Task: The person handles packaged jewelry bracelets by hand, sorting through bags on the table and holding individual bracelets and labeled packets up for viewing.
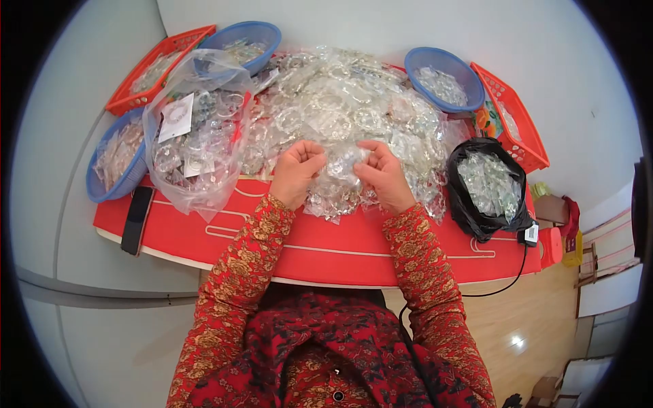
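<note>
My left hand (pixel 299 171) and my right hand (pixel 385 173) face each other over the front of a large heap of small clear plastic bags (pixel 333 102). Between them is one clear plastic bag (pixel 340 165) with something shiny inside, which I cannot make out. The thumb and fingers of each hand pinch together at opposite sides of this bag. Many bags in the heap hold pale, ring-shaped pieces that look like bracelets. The heap rests on a red-covered table (pixel 326 251).
A large clear bag (pixel 204 136) of packets stands left, near a blue basket (pixel 126 180) and a dark phone (pixel 136 217). Behind are a red basket (pixel 122 102) and blue bowl (pixel 272 37). Rightward are another blue bowl (pixel 469 75), red basket (pixel 534 153), black bag (pixel 459 183) and cable (pixel 520 268).
</note>
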A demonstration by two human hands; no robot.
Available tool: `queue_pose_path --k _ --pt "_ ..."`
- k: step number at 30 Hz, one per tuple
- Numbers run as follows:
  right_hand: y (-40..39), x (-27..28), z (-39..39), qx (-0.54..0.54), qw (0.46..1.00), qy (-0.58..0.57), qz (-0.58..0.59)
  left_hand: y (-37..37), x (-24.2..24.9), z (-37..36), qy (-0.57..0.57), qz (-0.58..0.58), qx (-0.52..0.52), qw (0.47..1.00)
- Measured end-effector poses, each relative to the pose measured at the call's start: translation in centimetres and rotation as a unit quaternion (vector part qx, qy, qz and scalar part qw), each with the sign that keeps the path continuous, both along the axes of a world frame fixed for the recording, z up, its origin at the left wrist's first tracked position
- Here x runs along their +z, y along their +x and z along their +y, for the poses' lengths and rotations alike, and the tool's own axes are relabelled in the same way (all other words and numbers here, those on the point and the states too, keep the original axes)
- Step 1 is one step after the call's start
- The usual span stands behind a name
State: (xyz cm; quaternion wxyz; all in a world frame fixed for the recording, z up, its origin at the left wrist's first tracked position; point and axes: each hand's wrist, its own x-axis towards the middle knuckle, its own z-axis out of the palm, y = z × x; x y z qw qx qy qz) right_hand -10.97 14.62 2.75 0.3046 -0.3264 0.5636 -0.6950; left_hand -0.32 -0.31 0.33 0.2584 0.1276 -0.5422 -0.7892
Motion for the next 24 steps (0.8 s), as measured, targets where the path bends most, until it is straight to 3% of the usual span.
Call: queue_pose_path --k 2,8,11,14,17,24 --pt "0.3 0.1 0.0 0.029 0.999 0.031 0.010 -0.2 -0.1 0.3 -0.037 0.040 0.027 0.998" --pt "0.6 -1.2 -0.7 -0.019 0.996 -0.028 -0.083 0.1 1.6 1.5 0.074 0.044 0.042 0.995" --pt "1.0 -1.0 -0.8 -0.014 0.992 -0.029 -0.118 0.4 1.5 1.5 0.037 -0.011 -0.071 0.997" --pt "1.3 -0.2 -0.7 -0.001 0.999 0.013 -0.049 0.3 0.7 0.8 -0.034 -0.006 -0.055 0.998" --pt "1.2 -0.3 -0.6 0.001 0.998 0.036 0.056 -0.2 0.1 0.7 -0.183 -0.005 -0.011 0.983" --pt "0.9 -0.9 -0.6 0.007 0.999 0.021 -0.043 0.2 0.7 1.3 -0.063 0.005 -0.066 0.996"
